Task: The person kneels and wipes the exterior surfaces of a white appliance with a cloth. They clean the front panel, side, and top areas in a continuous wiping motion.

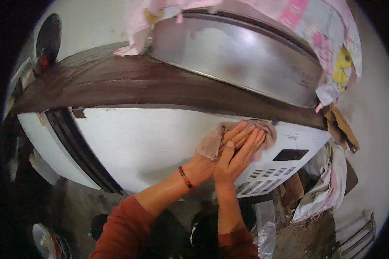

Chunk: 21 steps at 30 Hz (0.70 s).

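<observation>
Both of my hands press a damp-looking, pinkish-beige cloth (208, 146) flat against the white front panel (139, 139) of what looks like a chest freezer. My left hand (230, 142), with a beaded bracelet (184, 177) at the wrist, lies over the middle of the cloth. Close alongside, my right hand (238, 158) overlaps it, its thumb resting across the left hand. The cloth bunches up around the fingertips, near the panel's upper edge. Parts of the cloth are hidden under the hands.
Vent slots (267, 176) and a dark inset plate (290, 155) mark the panel's right end. On the dark brown top (123, 84) stands a box with a shiny grey front (233, 55), draped with a pink printed cloth (324, 48). Sacking (327, 184) and a plastic bag (266, 233) lie at right.
</observation>
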{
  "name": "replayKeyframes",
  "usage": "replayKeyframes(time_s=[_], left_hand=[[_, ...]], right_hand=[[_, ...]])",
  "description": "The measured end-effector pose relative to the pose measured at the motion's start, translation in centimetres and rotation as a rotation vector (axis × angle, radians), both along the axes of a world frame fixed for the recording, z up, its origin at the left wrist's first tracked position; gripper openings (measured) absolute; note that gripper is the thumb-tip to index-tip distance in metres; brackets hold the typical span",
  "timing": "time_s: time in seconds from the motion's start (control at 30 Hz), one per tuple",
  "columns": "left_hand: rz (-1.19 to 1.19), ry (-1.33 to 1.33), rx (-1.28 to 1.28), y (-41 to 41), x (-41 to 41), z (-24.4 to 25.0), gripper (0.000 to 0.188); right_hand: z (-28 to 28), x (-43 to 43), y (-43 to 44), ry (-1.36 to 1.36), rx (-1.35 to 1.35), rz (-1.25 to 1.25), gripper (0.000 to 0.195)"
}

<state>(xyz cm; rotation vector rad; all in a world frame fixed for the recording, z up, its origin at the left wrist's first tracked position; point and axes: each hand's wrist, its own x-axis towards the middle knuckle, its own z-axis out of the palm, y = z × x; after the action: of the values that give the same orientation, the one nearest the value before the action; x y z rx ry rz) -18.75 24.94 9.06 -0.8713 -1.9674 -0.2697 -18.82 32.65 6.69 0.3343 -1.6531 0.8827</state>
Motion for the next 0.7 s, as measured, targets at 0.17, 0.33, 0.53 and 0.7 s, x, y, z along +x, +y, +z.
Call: replayKeyframes(time_s=[0.17, 0.33, 0.53, 0.7], left_hand=[[0.3, 0.048, -0.015, -11.0, 3.3, -5.0, 0.051], [0.655, 0.075, 0.208, -15.9, 5.8, -8.0, 0.047], [0.073, -0.096, 0.137, -5.3, 1.8, -9.2, 0.044], [-0.29, -0.348, 0.452, -8.7, 2.5, -9.0, 0.045]], right_hand=[[-0.8, 1.5, -10.5, 0.115, 0.232, 0.272, 0.054], [-2.7, 3.3, -17.4, 0.092, 0.591, 0.474, 0.036], [-4.8, 1.7, -8.8, 0.006, -0.245, 0.31, 0.053], [-9.7, 0.6, -9.8, 0.023, -0.22, -0.035, 0.056]])
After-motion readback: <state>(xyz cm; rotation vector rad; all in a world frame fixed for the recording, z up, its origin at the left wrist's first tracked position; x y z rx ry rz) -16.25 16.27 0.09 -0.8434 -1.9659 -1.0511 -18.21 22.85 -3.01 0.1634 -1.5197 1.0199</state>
